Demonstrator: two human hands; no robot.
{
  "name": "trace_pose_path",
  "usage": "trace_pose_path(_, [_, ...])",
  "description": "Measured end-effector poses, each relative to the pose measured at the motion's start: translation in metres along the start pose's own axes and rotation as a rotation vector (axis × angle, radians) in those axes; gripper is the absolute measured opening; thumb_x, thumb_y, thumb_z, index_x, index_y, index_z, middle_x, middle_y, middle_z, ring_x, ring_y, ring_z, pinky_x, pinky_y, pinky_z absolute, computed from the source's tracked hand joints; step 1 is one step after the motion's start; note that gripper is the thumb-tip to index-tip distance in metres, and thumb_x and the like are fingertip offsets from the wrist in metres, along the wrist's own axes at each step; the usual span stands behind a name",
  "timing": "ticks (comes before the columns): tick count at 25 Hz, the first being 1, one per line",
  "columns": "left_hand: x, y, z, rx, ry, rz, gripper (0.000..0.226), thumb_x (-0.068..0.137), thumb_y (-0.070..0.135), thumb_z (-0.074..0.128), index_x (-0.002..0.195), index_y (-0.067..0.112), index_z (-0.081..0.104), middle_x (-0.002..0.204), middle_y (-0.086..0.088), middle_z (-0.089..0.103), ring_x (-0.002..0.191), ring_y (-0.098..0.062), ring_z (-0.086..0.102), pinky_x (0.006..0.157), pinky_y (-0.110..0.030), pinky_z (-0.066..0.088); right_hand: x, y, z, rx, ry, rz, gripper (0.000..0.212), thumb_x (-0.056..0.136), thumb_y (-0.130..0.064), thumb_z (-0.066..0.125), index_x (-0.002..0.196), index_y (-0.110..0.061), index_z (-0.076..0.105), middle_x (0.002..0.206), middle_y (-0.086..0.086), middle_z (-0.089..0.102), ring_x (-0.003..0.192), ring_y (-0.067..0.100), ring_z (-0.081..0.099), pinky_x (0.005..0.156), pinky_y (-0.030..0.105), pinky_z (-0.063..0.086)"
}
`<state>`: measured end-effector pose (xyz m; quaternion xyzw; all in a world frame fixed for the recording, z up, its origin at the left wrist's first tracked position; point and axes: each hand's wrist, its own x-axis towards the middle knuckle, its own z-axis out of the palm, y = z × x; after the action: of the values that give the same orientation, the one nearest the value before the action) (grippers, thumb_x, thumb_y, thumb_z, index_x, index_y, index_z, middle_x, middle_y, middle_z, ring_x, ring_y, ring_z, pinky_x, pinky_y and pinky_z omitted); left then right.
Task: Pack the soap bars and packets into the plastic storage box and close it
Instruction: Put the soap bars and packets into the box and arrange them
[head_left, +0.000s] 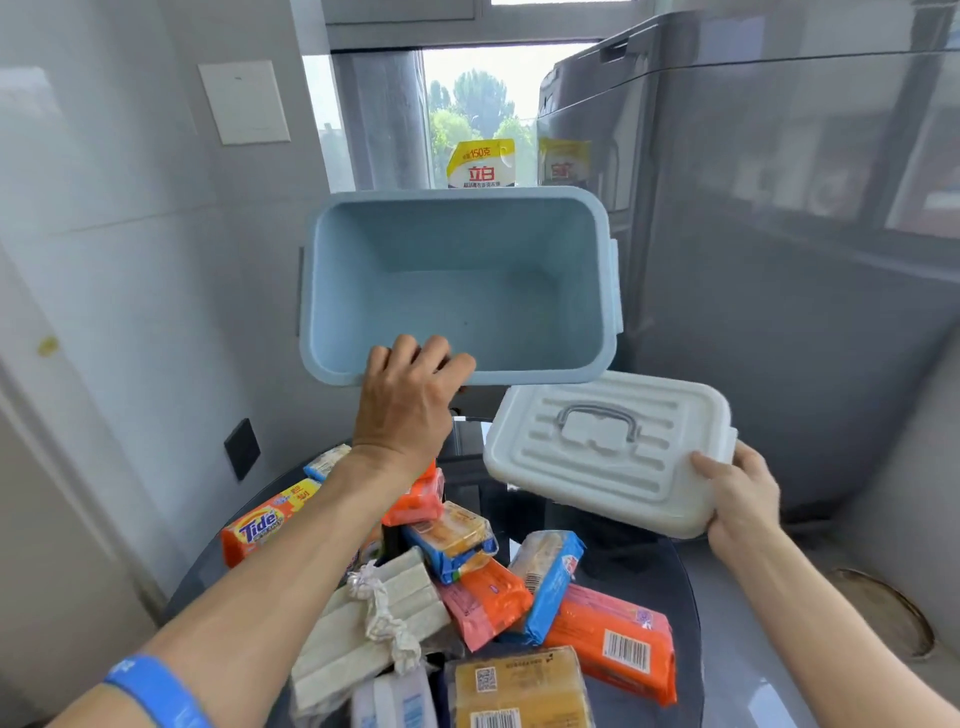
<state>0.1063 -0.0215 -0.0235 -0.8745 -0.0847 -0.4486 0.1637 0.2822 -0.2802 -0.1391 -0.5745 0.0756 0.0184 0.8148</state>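
Observation:
My left hand (408, 395) grips the near rim of the light blue plastic storage box (462, 280), held up and tilted so its empty inside faces me. My right hand (737, 493) holds the pale grey lid (602, 452) by its right edge, handle side up, just below and right of the box. Under both lies a heap of soap bars and packets on a dark round table (670, 577): an orange Tide packet (262, 527), an orange barcoded packet (613, 639), a blue-wrapped bar (550, 577), a yellow bar (519, 686) and pale unwrapped bars (363, 623).
A large grey appliance (779, 260) stands close on the right. A tiled wall with a black socket (241, 449) runs along the left. Behind the box, a yellow detergent pouch (480, 163) leans at the window.

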Motion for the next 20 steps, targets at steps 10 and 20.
trace_pose_path(10, [-0.013, 0.024, 0.041, -0.133, -0.140, 0.120, 0.041, 0.062, -0.013, 0.065, 0.086, 0.020, 0.068, 0.077, 0.002, 0.057, 0.071, -0.026, 0.049, 0.064, -0.034, 0.028, 0.022, 0.053, 0.016, -0.940, -0.202, 0.017, 0.029, 0.082, -0.042, 0.070, 0.101, -0.020, 0.068, 0.104, 0.005, 0.071, 0.103, 0.033, 0.064, 0.093, 0.051, 0.051])
trace_pose_path(20, [-0.014, 0.037, 0.075, -0.464, -0.465, 0.155, 0.022, 0.085, 0.010, 0.062, 0.097, 0.028, 0.058, 0.086, 0.013, 0.055, 0.080, -0.017, 0.046, 0.076, -0.033, 0.027, 0.020, 0.021, -0.005, -0.853, 0.093, 0.042, 0.032, 0.092, -0.022, 0.042, 0.067, -0.006, 0.054, 0.077, 0.016, 0.058, 0.077, 0.033, 0.050, 0.076, 0.040, 0.044])
